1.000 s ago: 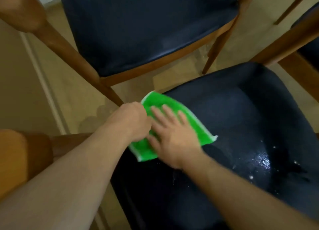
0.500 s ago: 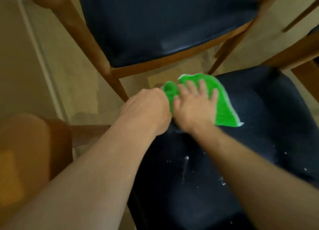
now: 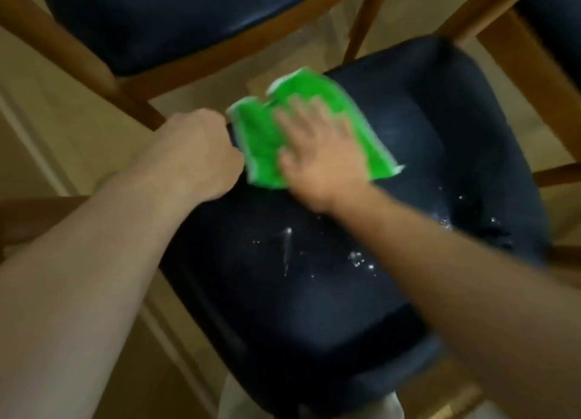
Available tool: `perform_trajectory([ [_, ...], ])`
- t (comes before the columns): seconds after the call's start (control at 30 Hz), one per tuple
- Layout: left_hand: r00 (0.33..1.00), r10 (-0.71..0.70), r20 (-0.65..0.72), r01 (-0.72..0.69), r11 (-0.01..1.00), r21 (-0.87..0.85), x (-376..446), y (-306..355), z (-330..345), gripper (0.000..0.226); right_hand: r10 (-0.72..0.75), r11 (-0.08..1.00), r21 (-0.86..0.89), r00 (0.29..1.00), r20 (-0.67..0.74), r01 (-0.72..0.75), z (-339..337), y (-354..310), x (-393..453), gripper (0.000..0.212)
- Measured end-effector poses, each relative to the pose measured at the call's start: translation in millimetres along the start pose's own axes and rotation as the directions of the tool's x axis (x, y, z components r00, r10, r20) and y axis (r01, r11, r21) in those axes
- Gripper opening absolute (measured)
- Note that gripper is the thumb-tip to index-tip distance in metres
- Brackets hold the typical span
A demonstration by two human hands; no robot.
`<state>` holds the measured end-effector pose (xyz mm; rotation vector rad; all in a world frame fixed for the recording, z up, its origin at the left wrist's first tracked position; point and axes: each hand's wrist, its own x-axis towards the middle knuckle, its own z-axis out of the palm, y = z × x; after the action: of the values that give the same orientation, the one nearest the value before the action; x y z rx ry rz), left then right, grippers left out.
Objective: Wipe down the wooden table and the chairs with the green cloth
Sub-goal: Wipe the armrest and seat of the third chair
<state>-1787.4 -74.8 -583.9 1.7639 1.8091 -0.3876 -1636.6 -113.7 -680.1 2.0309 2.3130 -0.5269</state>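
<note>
Green cloth (image 3: 261,141) is lying flat on the far-left part of the near chair's dark seat (image 3: 314,292), its white-trimmed edges showing at the top and at the right corner. Right hand (image 3: 317,160) is resting palm-down on the cloth w/ fingers spread wide, pressing it to the seat; the hand is blurred. Left hand (image 3: 196,154) is sitting closed in a fist at the seat's left edge, just beside the cloth's left side; can't tell whether it's gripping the seat edge or a bit of cloth, since the fingers are hidden under the knuckles. Both bare forearms are reaching in from the bottom of the view.

Wet droplets (image 3: 358,258) and 1 thin streak are glinting on the seat nearer the person, apart from the cloth. A 2nd chair (image 3: 163,19) w/ a dark seat and wooden frame is standing beyond, its legs angling down toward the pale floor (image 3: 78,110). Wooden frame parts of another chair are showing at the right. No tabletop is clearly showing.
</note>
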Motion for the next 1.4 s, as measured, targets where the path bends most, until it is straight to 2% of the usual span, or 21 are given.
perform_trajectory([
  [0.07, 0.999, 0.034, -0.026, -0.033, 0.999, 0.025, 6.5, -1.5, 5.8, 0.04, 0.272, 0.962, -0.022, 0.962, 0.008, -0.272, -20.0, 61.9, 5.1, 0.063],
  [0.1, 0.999, 0.041, -0.023, -0.041, 0.999, 0.032, 6.6, -0.9, 9.1, 0.04, 0.355, 0.935, -0.031, 0.934, 0.033, -0.354, -19.6, 75.6, 0.7, 0.065],
  [0.23, 0.998, 0.063, -0.012, -0.063, 0.998, 0.027, 7.9, 0.1, 16.6, 0.042, 0.437, 0.899, 0.005, 0.898, 0.048, -0.437, -4.1, 32.2, -10.4, 0.069],
  [0.3, 0.997, 0.079, 0.0, -0.079, 0.996, 0.049, 4.4, -2.2, 20.8, 0.041, 0.375, 0.927, 0.006, 0.927, 0.032, -0.375, 12.0, -9.8, -28.6, 0.071],
  [0.37, 0.995, 0.095, 0.004, -0.095, 0.992, 0.079, 2.5, -3.0, 21.9, 0.039, 0.243, 0.969, 0.038, 0.969, 0.035, -0.245, 32.1, -55.5, -62.3, 0.072],
  [0.47, 0.991, 0.132, -0.009, -0.129, 0.983, 0.126, 3.0, -3.1, 26.7, 0.039, 0.02, 0.996, 0.082, 0.989, 0.146, -0.032, 55.3, -104.4, -113.9, 0.069],
  [0.57, 0.986, 0.165, 0.018, -0.166, 0.973, 0.16, -6.6, 1.8, 35.6, 0.036, -0.108, 0.989, 0.123, 0.972, 0.21, 0.083, 54.4, -107.1, -136.0, 0.064],
  [0.63, 0.98, 0.195, 0.039, -0.199, 0.966, 0.165, -17.2, 6.6, 41.1, 0.029, -0.155, 0.98, 0.149, 0.971, 0.18, 0.129, 47.7, -82.0, -129.5, 0.06],
  [0.67, 0.978, 0.205, 0.046, -0.21, 0.966, 0.15, -21.9, 9.2, 43.0, 0.023, -0.137, 0.985, 0.123, 0.978, 0.159, 0.118, 43.0, -63.3, -122.1, 0.06],
  [0.73, 0.976, 0.208, 0.059, -0.213, 0.971, 0.104, -28.2, 14.7, 46.7, 0.011, 0.02, 0.999, 0.033, 0.995, 0.097, -0.023, 29.9, -19.0, -104.2, 0.061],
  [0.8, 0.978, 0.196, 0.067, -0.201, 0.976, 0.08, -29.3, 19.2, 50.6, 0.022, 0.227, 0.974, -0.01, 0.973, 0.046, -0.227, 11.9, 27.0, -87.7, 0.062],
  [0.87, 0.986, 0.159, 0.048, -0.161, 0.985, 0.057, -28.4, 21.7, 50.6, 0.04, 0.347, 0.937, 0.034, 0.937, 0.042, -0.349, -0.9, 56.1, -75.0, 0.062],
  [1.0, 0.991, 0.128, -0.034, -0.13, 0.989, -0.074, -27.7, 14.9, 47.4, 0.041, 0.443, 0.895, 0.056, 0.896, 0.021, -0.443, 10.4, 24.0, -73.4, 0.062],
  [1.1, 0.994, 0.081, -0.076, -0.091, 0.986, -0.141, -32.1, 6.5, 49.4, 0.035, 0.324, 0.945, 0.034, 0.945, 0.041, -0.326, 34.4, -36.9, -102.5, 0.063],
  [1.17, 0.998, 0.046, -0.039, -0.051, 0.99, -0.133, -39.4, 3.9, 55.8, 0.042, 0.147, 0.987, 0.044, 0.982, 0.114, -0.153, 51.0, -75.2, -133.5, 0.063],
  [1.23, 1.0, 0.019, -0.009, -0.02, 0.993, -0.12, -49.1, 3.6, 63.9, 0.046, -0.042, 0.998, 0.055, 0.98, 0.195, 0.032, 62.5, -97.1, -160.5, 0.062],
  [1.33, 1.0, 0.001, 0.02, 0.001, 0.993, -0.116, -64.3, 7.4, 75.5, 0.044, -0.204, 0.977, 0.11, 0.954, 0.218, 0.184, 60.1, -76.5, -166.0, 0.057],
  [1.4, 0.999, 0.017, 0.042, -0.011, 0.993, -0.12, -73.7, 14.2, 83.7, 0.046, -0.214, 0.975, 0.092, 0.963, 0.163, 0.201, 49.6, -35.2, -154.7, 0.059],
])
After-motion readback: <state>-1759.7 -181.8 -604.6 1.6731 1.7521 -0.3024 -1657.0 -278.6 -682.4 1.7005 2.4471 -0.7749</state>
